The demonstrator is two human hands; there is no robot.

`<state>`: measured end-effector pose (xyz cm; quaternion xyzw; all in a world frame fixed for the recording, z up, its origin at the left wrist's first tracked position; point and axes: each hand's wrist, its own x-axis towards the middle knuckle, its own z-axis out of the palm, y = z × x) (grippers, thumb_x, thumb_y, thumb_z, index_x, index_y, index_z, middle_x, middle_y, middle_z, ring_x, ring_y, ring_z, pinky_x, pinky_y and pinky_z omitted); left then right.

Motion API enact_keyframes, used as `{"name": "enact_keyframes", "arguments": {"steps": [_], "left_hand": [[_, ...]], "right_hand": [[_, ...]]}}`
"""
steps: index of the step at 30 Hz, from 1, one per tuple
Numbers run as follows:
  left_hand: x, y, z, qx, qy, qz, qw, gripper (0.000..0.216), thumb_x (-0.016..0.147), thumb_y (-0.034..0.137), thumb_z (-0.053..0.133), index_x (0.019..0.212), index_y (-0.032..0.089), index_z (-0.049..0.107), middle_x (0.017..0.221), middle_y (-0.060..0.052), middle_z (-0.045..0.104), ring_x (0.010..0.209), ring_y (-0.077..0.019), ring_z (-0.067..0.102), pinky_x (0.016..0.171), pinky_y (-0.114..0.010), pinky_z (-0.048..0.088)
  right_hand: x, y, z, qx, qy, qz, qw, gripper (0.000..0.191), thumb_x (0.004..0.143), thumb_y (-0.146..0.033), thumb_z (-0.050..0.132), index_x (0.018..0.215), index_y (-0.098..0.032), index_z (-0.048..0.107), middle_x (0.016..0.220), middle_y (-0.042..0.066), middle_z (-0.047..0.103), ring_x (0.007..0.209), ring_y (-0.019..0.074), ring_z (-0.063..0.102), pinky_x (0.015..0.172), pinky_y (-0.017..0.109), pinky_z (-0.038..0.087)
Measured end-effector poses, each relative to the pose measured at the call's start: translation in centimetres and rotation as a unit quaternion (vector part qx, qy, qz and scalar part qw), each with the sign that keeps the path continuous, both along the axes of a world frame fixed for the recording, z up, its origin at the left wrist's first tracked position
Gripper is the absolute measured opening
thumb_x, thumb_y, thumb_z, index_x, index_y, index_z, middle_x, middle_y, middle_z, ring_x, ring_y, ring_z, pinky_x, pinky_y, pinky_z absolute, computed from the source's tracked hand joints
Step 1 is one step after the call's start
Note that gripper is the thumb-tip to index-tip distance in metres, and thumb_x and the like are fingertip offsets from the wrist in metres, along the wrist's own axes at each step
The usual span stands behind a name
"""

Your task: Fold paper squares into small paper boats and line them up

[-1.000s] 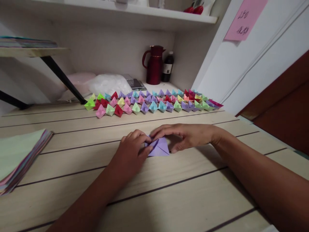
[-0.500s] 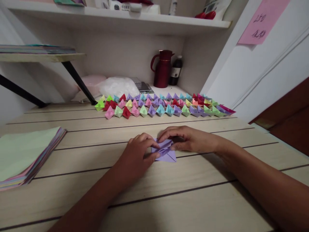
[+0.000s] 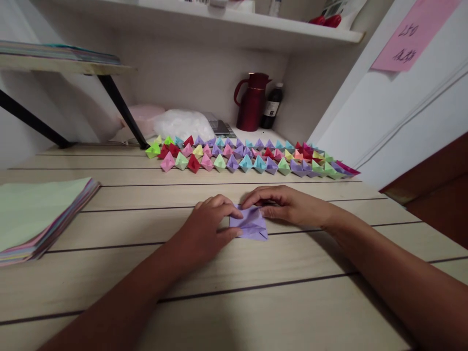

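Observation:
A partly folded purple paper (image 3: 250, 225) lies on the pale wooden table (image 3: 256, 292), in the middle. My left hand (image 3: 204, 229) pinches its left edge with curled fingers. My right hand (image 3: 288, 204) holds its upper right side, fingertips pressed on the paper's top flap. Both hands touch the paper and nearly meet above it.
Several rows of small folded paper pieces in many colours (image 3: 248, 158) stand behind the hands. A stack of coloured paper sheets (image 3: 40, 214) lies at the left. A dark red jug (image 3: 252, 102) and a dark bottle (image 3: 272, 106) stand at the back under a shelf (image 3: 219, 22).
The paper's top flaps have been opened and pressed flatter, changing its shape from a triangle to a squarer form. My view has shifted slightly; the hands stay on the paper.

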<state>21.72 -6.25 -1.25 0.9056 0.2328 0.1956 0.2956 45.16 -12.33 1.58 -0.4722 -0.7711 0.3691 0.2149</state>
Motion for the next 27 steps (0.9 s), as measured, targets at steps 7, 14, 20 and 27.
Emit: {"name": "enact_keyframes", "arguments": {"steps": [7,14,20,27], "left_hand": [[-0.2,0.0,-0.1,-0.011,-0.015,-0.009,1.000,0.023,0.081,0.033,0.064,0.103,0.027,0.065,0.111,-0.002,0.060,0.106,-0.0207,0.054,0.097,-0.039,0.039],[-0.3,-0.4,0.1,0.030,-0.004,-0.004,1.000,0.015,0.085,0.025,0.056,0.099,0.024,0.064,0.108,-0.003,0.059,0.104,-0.0202,0.054,0.094,-0.039,0.040],[-0.2,-0.9,0.4,0.032,0.015,0.030,0.999,0.020,0.085,0.019,0.054,0.103,0.022,0.060,0.110,-0.005,0.057,0.103,-0.0208,0.053,0.093,-0.039,0.044],[-0.2,-2.2,1.0,0.067,0.010,0.041,0.997,0.052,0.084,0.004,0.040,0.128,0.031,0.050,0.130,-0.008,0.045,0.111,-0.0192,0.052,0.096,-0.039,0.045]], "right_hand": [[-0.4,0.5,-0.7,0.140,-0.068,-0.007,0.988,0.017,0.088,-0.023,0.056,0.099,-0.022,0.068,0.110,0.007,0.064,0.104,0.0188,0.057,0.095,0.035,0.042],[-0.5,0.7,-1.1,0.137,-0.065,-0.049,0.987,0.019,0.088,-0.036,0.057,0.083,-0.020,0.064,0.105,0.007,0.064,0.098,0.0200,0.056,0.089,0.037,0.043],[-1.1,0.8,-1.3,0.161,-0.084,-0.080,0.980,0.015,0.086,-0.031,0.060,0.077,-0.019,0.061,0.096,0.006,0.063,0.092,0.0195,0.056,0.085,0.035,0.043],[-1.1,1.1,-2.3,0.187,-0.123,-0.099,0.970,0.012,0.081,-0.030,0.066,0.086,-0.021,0.061,0.098,0.006,0.061,0.093,0.0215,0.054,0.087,0.038,0.040]]}}
